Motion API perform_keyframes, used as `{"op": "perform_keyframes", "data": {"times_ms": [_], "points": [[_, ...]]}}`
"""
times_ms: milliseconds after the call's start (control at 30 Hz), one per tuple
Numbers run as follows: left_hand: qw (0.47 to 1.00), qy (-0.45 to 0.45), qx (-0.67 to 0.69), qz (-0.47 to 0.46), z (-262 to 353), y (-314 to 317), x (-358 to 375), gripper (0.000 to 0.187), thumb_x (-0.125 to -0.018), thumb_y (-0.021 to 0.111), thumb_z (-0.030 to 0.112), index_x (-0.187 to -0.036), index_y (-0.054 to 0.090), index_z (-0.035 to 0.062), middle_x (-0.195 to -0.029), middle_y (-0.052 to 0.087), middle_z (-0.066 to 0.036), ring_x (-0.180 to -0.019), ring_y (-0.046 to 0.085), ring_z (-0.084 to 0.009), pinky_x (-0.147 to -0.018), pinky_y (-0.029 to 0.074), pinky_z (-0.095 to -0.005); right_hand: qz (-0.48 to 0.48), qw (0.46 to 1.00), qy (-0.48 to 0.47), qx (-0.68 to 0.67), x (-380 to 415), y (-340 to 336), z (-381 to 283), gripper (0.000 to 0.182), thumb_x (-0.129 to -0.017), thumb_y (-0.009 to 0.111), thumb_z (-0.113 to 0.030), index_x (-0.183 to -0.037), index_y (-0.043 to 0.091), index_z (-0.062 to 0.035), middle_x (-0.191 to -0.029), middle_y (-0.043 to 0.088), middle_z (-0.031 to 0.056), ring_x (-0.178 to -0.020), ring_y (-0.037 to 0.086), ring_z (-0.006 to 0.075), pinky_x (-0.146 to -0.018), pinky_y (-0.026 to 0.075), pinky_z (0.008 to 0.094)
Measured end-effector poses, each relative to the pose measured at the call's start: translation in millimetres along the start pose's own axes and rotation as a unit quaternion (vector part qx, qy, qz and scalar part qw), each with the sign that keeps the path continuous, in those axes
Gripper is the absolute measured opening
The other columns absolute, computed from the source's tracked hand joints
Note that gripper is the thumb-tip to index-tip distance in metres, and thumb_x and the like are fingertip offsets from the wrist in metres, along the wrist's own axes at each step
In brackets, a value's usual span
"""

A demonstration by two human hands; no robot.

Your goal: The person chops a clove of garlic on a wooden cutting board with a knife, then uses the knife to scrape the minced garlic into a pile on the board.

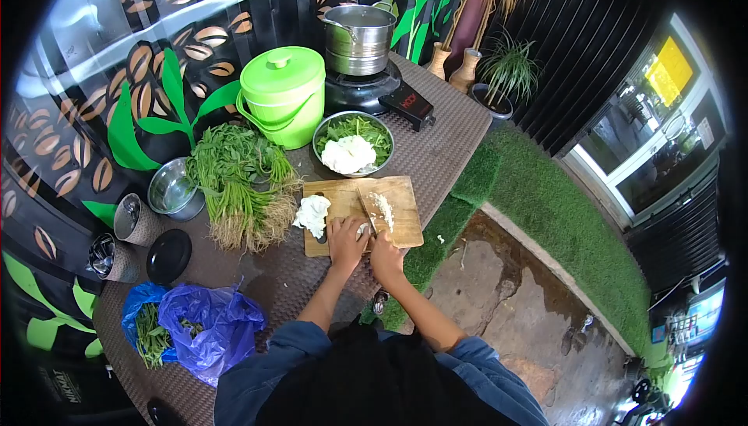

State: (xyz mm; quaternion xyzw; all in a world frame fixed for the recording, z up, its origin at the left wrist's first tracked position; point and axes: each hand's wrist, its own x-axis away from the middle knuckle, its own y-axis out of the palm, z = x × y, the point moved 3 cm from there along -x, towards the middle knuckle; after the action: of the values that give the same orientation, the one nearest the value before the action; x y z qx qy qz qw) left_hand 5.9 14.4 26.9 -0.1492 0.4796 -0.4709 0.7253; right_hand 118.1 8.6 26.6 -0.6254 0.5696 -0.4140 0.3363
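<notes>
A wooden cutting board [407, 231] lies at the table's near edge. In my right hand [386, 261] is a knife [366, 204], its blade pointing away from me across the board. My left hand [347, 243] presses its fingers down on a small white piece [361, 229] beside the blade; its kind is too small to tell. Finely chopped white bits [382, 209] lie right of the knife. A crumpled white thing [313, 215] rests at the board's left edge. Beyond the board stands a metal bowl [318, 145] of green leaves with a white crumpled mass [348, 155] on top.
Left of the board lies a big bunch of rooted greens [241, 184], near a metal bowl [178, 201]. A lidded green bucket [282, 102] and a pot [358, 44] on a black burner [362, 95] stand behind. Plastic bags [210, 328] sit at the front left.
</notes>
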Motion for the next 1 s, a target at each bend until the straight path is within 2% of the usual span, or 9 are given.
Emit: {"op": "perform_keyframes", "data": {"times_ms": [133,267,333,467,567,667,733,833,1000], "points": [[1.000,0.002,0.005,0.004,-3.0,2.2,3.4,0.015,-0.081,0.067,0.021,-0.093,0.070,0.0115,-0.099,0.064,-0.002,-0.093,0.051,-0.0267,-0.084,0.039,-0.0385,-0.002,0.999,-0.050,-0.001,-18.8,-4.3,1.7,0.033,-0.097,0.045,-0.031,-0.106,0.046,0.0013,-0.087,0.065,0.0264,-0.082,0.066,0.0422,-0.070,0.053,0.0495],[1.000,0.007,0.015,0.012,-2.6,1.5,0.9,0.016,-0.080,0.067,0.020,-0.092,0.070,0.0096,-0.098,0.063,-0.002,-0.091,0.051,-0.0251,-0.084,0.037,-0.0383,0.003,0.999,-0.046,0.022,-6.1,-2.6,3.1,0.033,-0.097,0.046,-0.031,-0.106,0.046,0.0010,-0.086,0.065,0.0266,-0.080,0.066,0.0423,-0.069,0.054,0.0494],[1.000,-0.001,0.014,0.004,0.1,-0.2,-0.1,0.016,-0.079,0.067,0.019,-0.092,0.070,0.0097,-0.098,0.063,-0.001,-0.091,0.051,-0.0248,-0.084,0.037,-0.0380,-0.010,1.000,-0.006,0.015,4.0,-1.2,-1.3,0.034,-0.097,0.045,-0.031,-0.106,0.045,0.0010,-0.085,0.065,0.0270,-0.080,0.066,0.0431,-0.073,0.052,0.0514],[1.000,0.004,0.017,0.007,1.7,-2.3,0.0,0.017,-0.079,0.067,0.019,-0.092,0.070,0.0093,-0.097,0.063,-0.002,-0.092,0.051,-0.0244,-0.085,0.037,-0.0377,0.011,0.999,-0.035,-0.020,-7.4,-3.2,1.5,0.035,-0.097,0.044,-0.033,-0.106,0.045,0.0009,-0.084,0.065,0.0272,-0.080,0.066,0.0428,-0.073,0.052,0.0519],[1.000,0.009,0.014,0.005,-2.8,3.6,0.5,0.016,-0.079,0.067,0.019,-0.092,0.070,0.0093,-0.097,0.064,-0.002,-0.092,0.051,-0.0247,-0.085,0.037,-0.0379,-0.019,0.999,-0.041,-0.006,-6.9,-7.4,1.3,0.036,-0.097,0.044,-0.034,-0.106,0.044,0.0010,-0.083,0.065,0.0270,-0.080,0.066,0.0428,-0.073,0.052,0.0520],[1.000,0.011,0.009,0.006,-2.0,1.6,0.4,0.016,-0.080,0.067,0.019,-0.092,0.069,0.0091,-0.097,0.063,-0.002,-0.093,0.051,-0.0254,-0.085,0.037,-0.0384,0.005,1.000,-0.008,-0.015,9.5,-2.5,-1.1,0.037,-0.097,0.044,-0.034,-0.106,0.045,0.0016,-0.086,0.065,0.0281,-0.084,0.065,0.0434,-0.074,0.052,0.0520],[1.000,0.002,0.008,0.003,1.8,-2.4,-1.0,0.018,-0.080,0.067,0.020,-0.094,0.068,0.0088,-0.097,0.063,-0.004,-0.093,0.051,-0.0262,-0.085,0.038,-0.0387,0.017,1.000,-0.021,0.005,3.5,1.5,-2.1,0.033,-0.096,0.046,-0.033,-0.104,0.044,-0.0003,-0.083,0.066,0.0250,-0.079,0.067,0.0409,-0.066,0.056,0.0471],[1.000,-0.006,0.011,0.003,-2.5,0.6,0.4,0.018,-0.080,0.067,0.020,-0.094,0.068,0.0088,-0.096,0.063,-0.004,-0.093,0.051,-0.0264,-0.086,0.038,-0.0387,0.023,0.997,-0.073,0.011,-11.4,-1.1,3.6,0.034,-0.096,0.046,-0.032,-0.106,0.043,0.0002,-0.083,0.066,0.0247,-0.078,0.068,0.0393,-0.065,0.057,0.0453],[1.000,-0.001,0.030,0.001,-2.0,-0.9,-1.4,0.016,-0.080,0.067,0.020,-0.092,0.067,0.0087,-0.096,0.063,-0.004,-0.094,0.051,-0.0262,-0.086,0.038,-0.0391,0.011,0.999,-0.032,0.029,-1.4,-2.1,-5.3,0.033,-0.096,0.046,-0.031,-0.107,0.044,0.0008,-0.085,0.066,0.0245,-0.080,0.068,0.0384,-0.065,0.056,0.0446]]}}
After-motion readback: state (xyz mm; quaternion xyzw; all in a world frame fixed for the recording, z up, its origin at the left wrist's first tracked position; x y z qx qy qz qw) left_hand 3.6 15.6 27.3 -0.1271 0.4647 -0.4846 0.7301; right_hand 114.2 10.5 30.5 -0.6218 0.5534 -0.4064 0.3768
